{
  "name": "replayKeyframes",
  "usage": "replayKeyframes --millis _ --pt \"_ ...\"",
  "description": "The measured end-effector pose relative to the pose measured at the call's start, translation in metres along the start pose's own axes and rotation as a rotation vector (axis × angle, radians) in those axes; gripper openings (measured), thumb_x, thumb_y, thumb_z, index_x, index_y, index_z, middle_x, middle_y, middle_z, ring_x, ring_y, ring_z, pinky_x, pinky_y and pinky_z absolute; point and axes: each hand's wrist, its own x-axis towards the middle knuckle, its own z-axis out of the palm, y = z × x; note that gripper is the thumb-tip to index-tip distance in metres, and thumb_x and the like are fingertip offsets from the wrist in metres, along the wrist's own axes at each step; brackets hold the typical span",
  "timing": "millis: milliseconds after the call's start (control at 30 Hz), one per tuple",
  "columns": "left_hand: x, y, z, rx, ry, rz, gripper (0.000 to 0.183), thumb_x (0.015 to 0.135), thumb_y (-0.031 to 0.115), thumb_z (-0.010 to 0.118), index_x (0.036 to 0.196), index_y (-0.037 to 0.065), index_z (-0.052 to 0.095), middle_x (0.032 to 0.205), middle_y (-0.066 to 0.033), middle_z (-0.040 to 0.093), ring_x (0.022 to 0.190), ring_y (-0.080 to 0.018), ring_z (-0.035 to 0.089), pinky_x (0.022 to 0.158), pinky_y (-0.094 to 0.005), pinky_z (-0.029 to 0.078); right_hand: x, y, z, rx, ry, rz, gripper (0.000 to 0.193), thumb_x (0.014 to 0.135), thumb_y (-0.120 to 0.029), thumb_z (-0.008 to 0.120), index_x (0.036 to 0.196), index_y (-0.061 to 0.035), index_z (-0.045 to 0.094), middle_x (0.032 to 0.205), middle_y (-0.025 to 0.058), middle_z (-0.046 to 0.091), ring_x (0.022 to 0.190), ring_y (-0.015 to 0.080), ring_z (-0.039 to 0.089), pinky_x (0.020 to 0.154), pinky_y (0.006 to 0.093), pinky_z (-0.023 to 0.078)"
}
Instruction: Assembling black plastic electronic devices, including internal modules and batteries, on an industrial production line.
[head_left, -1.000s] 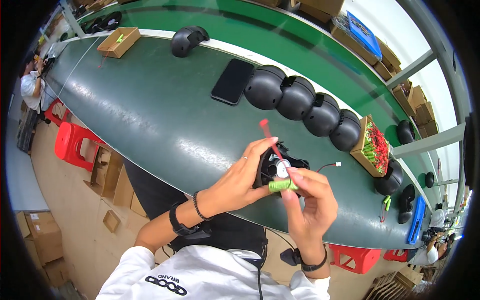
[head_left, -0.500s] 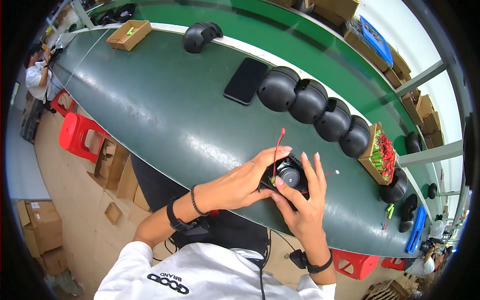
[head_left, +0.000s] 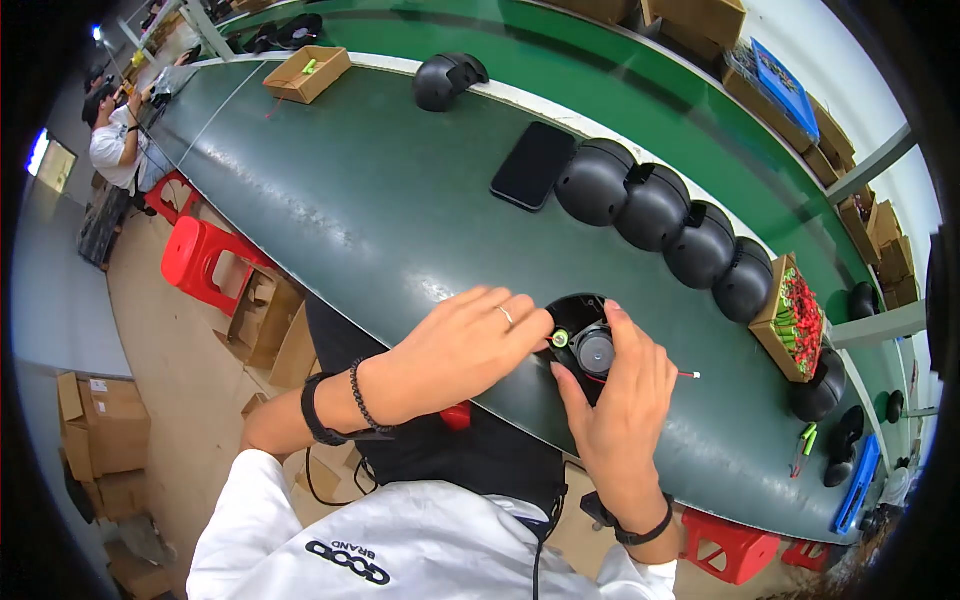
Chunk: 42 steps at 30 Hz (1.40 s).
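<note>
A round black shell (head_left: 574, 306) is tilted up just above the near edge of the bench, its hollow side facing me. Inside it sits a round grey-black speaker (head_left: 597, 352), with a green battery (head_left: 562, 339) beside it. My right hand (head_left: 632, 385) grips the shell by its right side, thumb at the lower rim and fingers along the upper right. My left hand (head_left: 470, 340) is closed, its fingertips against the battery's left side; its thumb is hidden underneath. A thin lead with a white plug (head_left: 696, 375) sticks out past my right hand.
Black domed shells (head_left: 652, 207) stand in a row beyond my hands, beside a dark phone (head_left: 534, 166). To their right is a box of green batteries with red leads (head_left: 790, 318). Another carton (head_left: 307, 75) and a lone shell (head_left: 446, 82) lie far left. Red stools (head_left: 208, 262) flank the bench.
My left hand has turned palm down, fingers now curled at the battery. The upright red lead no longer shows. The shell's inside is more exposed; the whole view has shifted.
</note>
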Motion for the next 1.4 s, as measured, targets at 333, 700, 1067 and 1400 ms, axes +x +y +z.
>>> replayKeyframes --millis 333,700,1067,1400 --pt "0.003 0.043 0.006 -0.949 0.016 -0.814 0.014 0.106 0.010 0.069 0.111 -0.004 0.066 0.084 -0.0086 0.076 0.068 -0.0156 0.076 0.060 -0.0274 0.057 -0.001 0.001 0.009 -0.058 0.029 0.050 0.081 0.078 -0.017 0.090 0.150 0.0004 0.058 0.143 0.0166 0.063 0.114 0.0315 0.062 0.101 0.0454 0.043" --pt "-0.015 0.060 0.068 -0.209 0.357 -0.461 0.016 0.089 0.000 0.081 0.100 0.002 0.070 0.093 -0.0084 0.075 0.072 -0.0261 0.073 0.062 -0.0358 0.056 0.007 0.012 0.007 0.087 0.022 0.053 0.076 0.079 -0.019 0.090 0.145 0.0052 0.062 0.145 0.0208 0.066 0.122 0.0357 0.063 0.104 0.0468 0.044" --pt "0.004 0.008 0.057 -1.233 0.121 -0.454 0.082 0.100 0.011 0.075 0.167 0.001 0.028 0.164 -0.0178 0.041 0.145 -0.0270 0.049 0.122 -0.0396 0.040 0.005 0.029 0.014 0.116 0.107 0.185 0.074 0.074 -0.023 0.092 0.140 0.0012 0.065 0.129 0.0182 0.074 0.119 0.0344 0.068 0.102 0.0462 0.048" --pt "0.024 0.002 0.059 -1.401 0.174 -0.448 0.085 0.096 -0.003 0.075 0.169 0.003 0.032 0.166 -0.0129 0.041 0.151 -0.0225 0.042 0.125 -0.0379 0.036 -0.006 0.046 -0.019 0.339 0.051 0.206 0.041 0.085 -0.011 0.088 0.122 -0.0018 0.073 0.127 0.0188 0.072 0.117 0.0361 0.071 0.099 0.0433 0.056"
